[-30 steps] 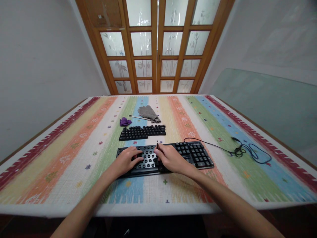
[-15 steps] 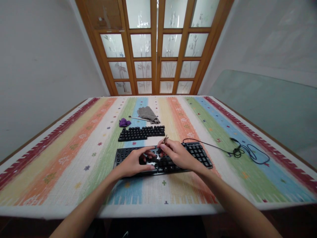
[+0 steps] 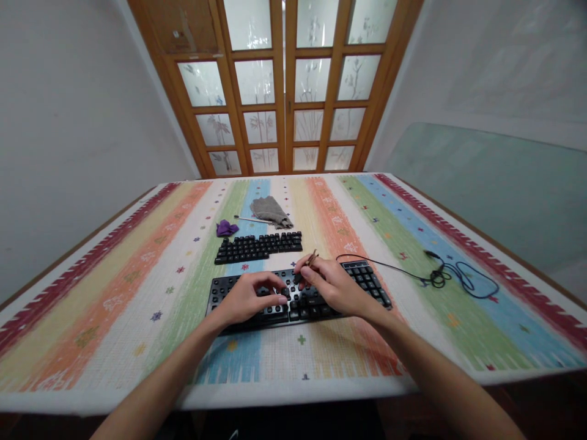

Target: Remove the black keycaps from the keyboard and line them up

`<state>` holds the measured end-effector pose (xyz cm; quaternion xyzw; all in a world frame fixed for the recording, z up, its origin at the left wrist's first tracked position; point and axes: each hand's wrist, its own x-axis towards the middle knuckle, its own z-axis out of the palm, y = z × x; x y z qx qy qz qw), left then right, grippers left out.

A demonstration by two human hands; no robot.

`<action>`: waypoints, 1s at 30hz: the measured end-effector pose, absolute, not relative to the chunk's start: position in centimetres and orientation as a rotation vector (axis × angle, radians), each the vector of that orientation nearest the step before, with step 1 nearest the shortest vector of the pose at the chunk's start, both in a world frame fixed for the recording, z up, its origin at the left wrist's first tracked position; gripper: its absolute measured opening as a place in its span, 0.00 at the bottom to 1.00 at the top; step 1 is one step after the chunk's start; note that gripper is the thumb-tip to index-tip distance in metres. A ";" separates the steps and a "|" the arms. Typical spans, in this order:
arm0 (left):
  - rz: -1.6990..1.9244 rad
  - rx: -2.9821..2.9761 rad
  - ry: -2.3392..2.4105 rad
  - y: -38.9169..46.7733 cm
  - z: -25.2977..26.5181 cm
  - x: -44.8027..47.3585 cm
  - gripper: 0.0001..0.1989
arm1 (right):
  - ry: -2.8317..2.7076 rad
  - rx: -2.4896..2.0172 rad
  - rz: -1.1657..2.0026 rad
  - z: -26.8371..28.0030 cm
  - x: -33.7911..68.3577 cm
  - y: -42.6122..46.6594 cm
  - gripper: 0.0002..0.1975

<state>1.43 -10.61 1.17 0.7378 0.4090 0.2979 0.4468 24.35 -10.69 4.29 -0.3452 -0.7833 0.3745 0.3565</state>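
Note:
A black keyboard [image 3: 257, 319] lies in front of me, many of its left and middle key positions bare of caps. Over its middle, my left hand [image 3: 250, 297] has thumb and index finger closed around a small black keycap [image 3: 285, 293]. My right hand [image 3: 332, 282] rests above the keys to the right, closed on a small brownish pronged tool [image 3: 313, 257] that sticks up between its fingers. A dark piece [image 3: 298, 279] shows under the right fingertips; I cannot tell whether they hold it. Behind the keyboard, loose black keycaps [image 3: 257, 247] are laid out in rows.
A purple cloth [image 3: 226, 228] and a grey cloth [image 3: 271, 211] lie beyond the keycaps, with a thin brush-like stick [image 3: 252, 219] between them. The keyboard's black cable [image 3: 440, 278] is coiled to the right on the striped tablecloth [image 3: 151, 269].
My left thumb and index finger have come together around the keycap. My right hand has shifted slightly right, away from the left one, with the tool still in it.

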 end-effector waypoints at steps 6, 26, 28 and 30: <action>0.756 2.148 0.917 -10.0 2.4 1.0 0.08 | -2.058 -0.910 0.898 4.3 24.2 -10.8 0.10; 0.598 2.816 1.175 -1.3 -1.6 0.3 0.03 | -2.067 -0.944 0.826 4.1 25.1 -11.3 0.10; 0.595 2.827 1.177 -1.4 -1.4 0.4 0.04 | -2.062 -0.938 0.828 4.2 25.2 -11.3 0.10; 0.595 2.831 1.176 -1.4 -1.3 0.4 0.04 | -2.062 -0.936 0.826 4.2 25.2 -11.3 0.10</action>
